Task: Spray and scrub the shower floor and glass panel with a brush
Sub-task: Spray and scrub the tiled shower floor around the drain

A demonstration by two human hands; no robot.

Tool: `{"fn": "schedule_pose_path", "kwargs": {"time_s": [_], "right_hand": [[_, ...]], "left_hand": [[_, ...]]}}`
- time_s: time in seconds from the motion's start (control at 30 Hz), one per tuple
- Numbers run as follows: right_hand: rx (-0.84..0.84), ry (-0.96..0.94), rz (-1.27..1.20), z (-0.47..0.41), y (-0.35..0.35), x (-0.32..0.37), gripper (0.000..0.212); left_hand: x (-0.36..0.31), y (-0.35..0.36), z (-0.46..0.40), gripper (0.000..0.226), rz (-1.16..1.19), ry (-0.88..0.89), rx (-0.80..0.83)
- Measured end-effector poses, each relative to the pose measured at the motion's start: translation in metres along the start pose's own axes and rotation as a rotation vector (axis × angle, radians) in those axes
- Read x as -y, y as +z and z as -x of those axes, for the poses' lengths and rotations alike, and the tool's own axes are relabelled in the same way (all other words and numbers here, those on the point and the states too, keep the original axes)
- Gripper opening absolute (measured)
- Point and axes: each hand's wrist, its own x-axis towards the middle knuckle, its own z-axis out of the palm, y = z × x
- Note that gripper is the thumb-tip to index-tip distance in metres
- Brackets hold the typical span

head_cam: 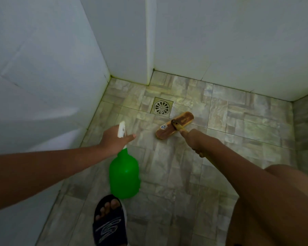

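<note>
Brush handle (205,158) mostly behind right hand (196,141)

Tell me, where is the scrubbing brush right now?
In the head view, the brush head rests on the tiled floor right of centre, just below the square drain, its handle held in the right hand.

You have one green spray bottle (124,174) in your left fingers, one wooden brush (174,125) beyond your right fingers, one drain (161,107), one sandal (110,226).
</note>
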Motion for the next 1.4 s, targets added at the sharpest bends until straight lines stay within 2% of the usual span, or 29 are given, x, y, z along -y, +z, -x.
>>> {"fn": "schedule_pose_path", "kwargs": {"time_s": [0.2,0.3,0.4,0.5,0.57,0.8,0.9,1.07,1.2,1.4], "right_hand": [[0.007,-0.02,0.011,0.002,0.008,0.004,0.058],[0.008,-0.022,0.024,-0.002,0.009,0.009,0.061],[-0.01,-0.005,0.033,-0.006,0.012,0.013,0.061],[-0.011,0.003,0.033,-0.013,0.014,0.019,0.064],[-0.009,-0.002,0.04,-0.016,0.015,0.02,0.067],[-0.013,-0.04,0.059,-0.022,0.016,0.019,0.068],[-0.044,-0.065,0.119,-0.021,0.021,0.016,0.068],[-0.092,-0.333,0.5,-0.011,0.035,0.01,0.048],[-0.028,-0.557,0.63,0.004,0.062,0.02,0.037],[0.088,-0.747,0.816,-0.005,0.111,0.08,0.045]], "left_hand": [[0.047,-0.043,0.005,0.043,-0.006,-0.068,-0.004],[0.056,-0.046,0.006,0.04,0.136,-0.169,-0.064],[0.057,-0.034,0.014,0.048,0.222,-0.216,-0.229],[0.059,-0.026,0.023,0.067,0.173,-0.218,-0.431],[0.059,-0.025,0.027,0.068,0.137,-0.249,-0.496],[0.068,-0.029,0.036,0.07,0.142,-0.191,-0.471],[0.075,-0.032,0.032,0.074,0.144,-0.207,-0.512],[0.086,-0.034,0.032,0.073,0.191,-0.238,-0.535],[0.087,-0.036,0.036,0.07,0.218,-0.194,-0.558],[0.098,-0.04,0.049,0.068,0.273,-0.099,-0.671]]}}
